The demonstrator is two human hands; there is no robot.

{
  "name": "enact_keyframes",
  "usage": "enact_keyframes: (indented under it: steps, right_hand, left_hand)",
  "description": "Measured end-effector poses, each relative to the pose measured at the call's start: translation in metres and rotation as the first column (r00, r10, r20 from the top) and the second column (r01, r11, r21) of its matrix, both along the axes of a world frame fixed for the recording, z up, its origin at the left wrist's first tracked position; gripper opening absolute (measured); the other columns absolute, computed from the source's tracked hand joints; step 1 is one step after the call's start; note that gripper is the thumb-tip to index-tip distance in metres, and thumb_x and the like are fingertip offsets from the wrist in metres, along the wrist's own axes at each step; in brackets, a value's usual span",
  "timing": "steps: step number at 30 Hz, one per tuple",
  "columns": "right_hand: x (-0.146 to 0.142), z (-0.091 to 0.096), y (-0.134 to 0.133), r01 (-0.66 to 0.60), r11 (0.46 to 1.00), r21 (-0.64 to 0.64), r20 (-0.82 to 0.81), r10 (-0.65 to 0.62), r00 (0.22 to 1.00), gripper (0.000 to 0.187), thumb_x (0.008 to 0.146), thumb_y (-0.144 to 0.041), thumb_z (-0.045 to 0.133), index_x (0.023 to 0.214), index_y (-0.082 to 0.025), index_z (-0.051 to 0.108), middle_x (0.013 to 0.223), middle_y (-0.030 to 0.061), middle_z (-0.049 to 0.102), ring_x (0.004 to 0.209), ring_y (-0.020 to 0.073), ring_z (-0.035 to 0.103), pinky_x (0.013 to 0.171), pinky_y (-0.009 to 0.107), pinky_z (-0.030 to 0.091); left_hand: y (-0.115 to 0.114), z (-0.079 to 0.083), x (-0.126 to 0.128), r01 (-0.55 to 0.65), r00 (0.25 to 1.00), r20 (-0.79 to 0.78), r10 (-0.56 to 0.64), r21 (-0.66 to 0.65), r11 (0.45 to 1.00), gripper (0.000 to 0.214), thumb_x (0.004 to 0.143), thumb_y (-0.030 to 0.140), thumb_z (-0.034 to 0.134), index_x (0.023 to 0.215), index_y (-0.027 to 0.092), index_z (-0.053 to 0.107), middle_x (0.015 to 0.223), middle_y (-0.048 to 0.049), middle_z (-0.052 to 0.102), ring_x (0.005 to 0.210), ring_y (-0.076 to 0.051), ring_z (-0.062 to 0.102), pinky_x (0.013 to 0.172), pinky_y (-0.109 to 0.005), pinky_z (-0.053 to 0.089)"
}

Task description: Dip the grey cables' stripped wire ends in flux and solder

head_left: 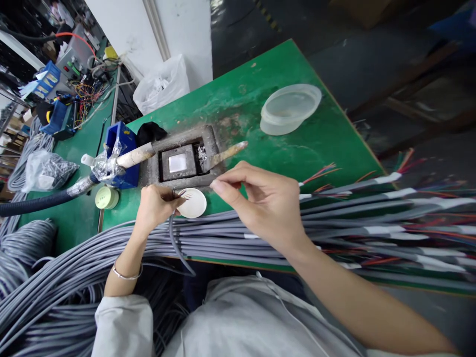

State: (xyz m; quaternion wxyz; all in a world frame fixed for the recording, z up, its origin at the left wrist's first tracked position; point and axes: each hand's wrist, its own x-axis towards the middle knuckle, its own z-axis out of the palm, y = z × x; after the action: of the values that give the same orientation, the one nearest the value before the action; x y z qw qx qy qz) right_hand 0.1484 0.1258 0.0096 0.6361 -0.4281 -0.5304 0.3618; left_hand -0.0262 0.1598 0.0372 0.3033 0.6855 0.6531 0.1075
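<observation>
My left hand (155, 207) is closed on the end of a grey cable (174, 243), whose stripped wire tips fan out over a small white round dish (195, 203). My right hand (260, 198) hovers just right of the dish, fingers curled with thumb and forefinger close together, nothing visible in them. Both hands sit in front of a grey solder pot (180, 161) with a square well of molten metal. Under my right wrist runs a thick bundle of grey cables (334, 223).
A green table (260, 89) carries a clear plastic tub (290, 106), a wooden-handled scraper (223, 154) on the pot, a blue box (124, 144), a fume hose (44, 201) and a tape roll (106, 197). More cable coils lie at left. The table's edge runs at right.
</observation>
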Motion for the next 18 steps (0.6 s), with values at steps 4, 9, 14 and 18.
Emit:
enact_keyframes:
  steps: [4,9,14,18]
  right_hand:
    - [0.000,0.000,0.000,0.020,1.000,0.002,-0.014,-0.020,1.000,0.012,0.078,-0.016,0.060,0.067,-0.021,0.061,0.062,0.0003,0.056,0.060,0.0129,0.048,0.056,0.030,0.038]
    - [0.001,0.000,0.000,0.041,0.999,-0.007,-0.015,-0.041,0.999,0.011,0.078,-0.017,0.060,0.068,-0.022,0.061,0.062,0.0003,0.056,0.060,0.0134,0.048,0.056,0.030,0.039]
    - [0.003,0.002,0.001,0.086,0.996,0.003,0.001,-0.086,0.996,0.014,0.079,-0.017,0.060,0.066,-0.023,0.060,0.061,0.0000,0.056,0.058,0.0135,0.048,0.055,0.031,0.039]
    - [0.005,0.004,0.001,0.128,0.992,-0.014,0.006,-0.128,0.992,0.015,0.079,-0.016,0.061,0.066,-0.024,0.060,0.059,-0.0004,0.054,0.057,0.0133,0.047,0.054,0.031,0.039]
  left_hand:
    - [0.005,0.010,-0.002,-0.005,1.000,-0.029,0.008,0.079,0.997,0.026,0.070,0.033,0.066,0.053,0.013,0.065,0.044,-0.0010,0.063,0.043,-0.012,0.056,0.045,-0.020,0.039]
    - [0.039,0.019,-0.001,0.033,0.989,-0.147,-0.013,0.133,0.991,0.024,0.067,0.027,0.065,0.049,0.013,0.062,0.044,-0.0019,0.061,0.046,-0.014,0.056,0.047,-0.022,0.040]
    - [0.080,0.010,0.010,0.147,0.946,-0.309,-0.094,0.153,0.977,0.021,0.061,0.013,0.063,0.042,0.012,0.055,0.039,0.0000,0.052,0.050,-0.014,0.054,0.059,-0.025,0.045]
    - [0.101,-0.005,0.019,0.196,0.904,-0.404,-0.135,0.112,0.974,0.017,0.061,0.009,0.061,0.045,0.010,0.055,0.040,0.0007,0.043,0.061,-0.019,0.058,0.073,-0.032,0.048]
